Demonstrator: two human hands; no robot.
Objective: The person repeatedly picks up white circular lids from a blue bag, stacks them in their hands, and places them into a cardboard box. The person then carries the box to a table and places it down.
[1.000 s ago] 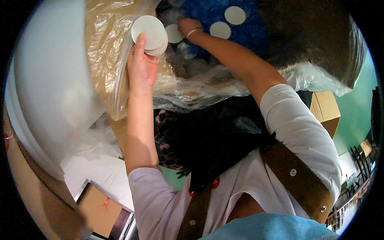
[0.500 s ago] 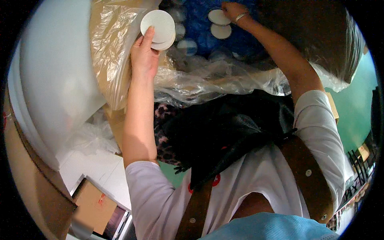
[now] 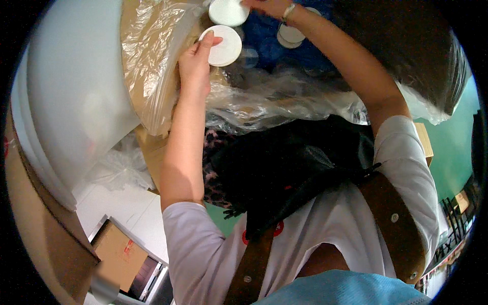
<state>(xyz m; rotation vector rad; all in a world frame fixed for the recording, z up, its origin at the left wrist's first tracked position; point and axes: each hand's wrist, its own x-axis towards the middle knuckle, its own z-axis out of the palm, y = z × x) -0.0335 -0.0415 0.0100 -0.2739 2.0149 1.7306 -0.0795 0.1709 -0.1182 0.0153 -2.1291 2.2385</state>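
Between the thumb and fingers of my left hand (image 3: 194, 68) is a small stack of round white discs (image 3: 227, 50), flat side up over the carton's left side. At the top edge of the view, my right hand (image 3: 270, 7) pinches the rim of another round white disc (image 3: 229, 13), just beyond the stack. Further right, a few more pale discs (image 3: 291, 35) lie overlapping on blue plastic (image 3: 267, 51) inside the carton. My right fingertips are partly cut off by the view's edge.
Clear plastic lining (image 3: 290, 96) spills over the carton's near edge, and a brown cardboard flap (image 3: 145, 56) stands at left. White foam sheeting (image 3: 76, 91) curves along the far left. Black cloth (image 3: 305, 152) lies against my front. A smaller cardboard box (image 3: 119, 254) sits lower left.
My right hand has moved left from the blue plastic, carrying a disc toward the left hand. My left hand and its stack have shifted slightly right and down.
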